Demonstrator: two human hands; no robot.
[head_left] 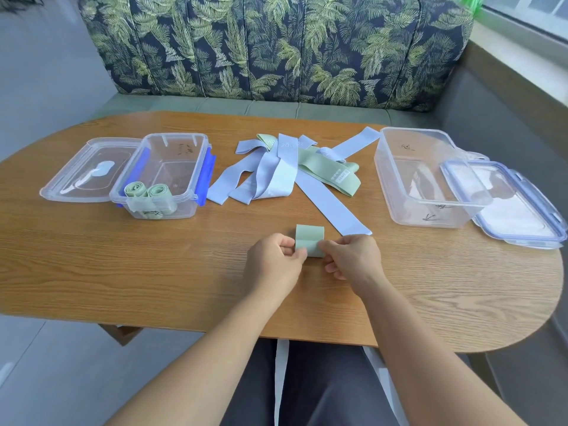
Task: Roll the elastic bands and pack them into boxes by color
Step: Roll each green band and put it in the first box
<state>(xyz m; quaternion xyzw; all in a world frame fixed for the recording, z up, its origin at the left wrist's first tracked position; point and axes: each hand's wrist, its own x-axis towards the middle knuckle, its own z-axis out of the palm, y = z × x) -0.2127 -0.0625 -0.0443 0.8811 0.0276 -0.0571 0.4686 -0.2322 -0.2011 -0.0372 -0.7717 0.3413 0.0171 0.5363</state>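
At the near middle of the oval wooden table [153, 272], the fingertips of the left hand [273, 262] and right hand [353, 259] pinch opposite sides of a partly rolled pale green elastic band [310, 239]. It looks light, soft and springy, and would likely uncoil if released, so the grip is best kept across the coil's edges. Beyond lies a heap of loose lilac and green bands [285, 170]. To the left, a clear plastic box with blue clips [184, 207] holds two green rolls [147, 193].
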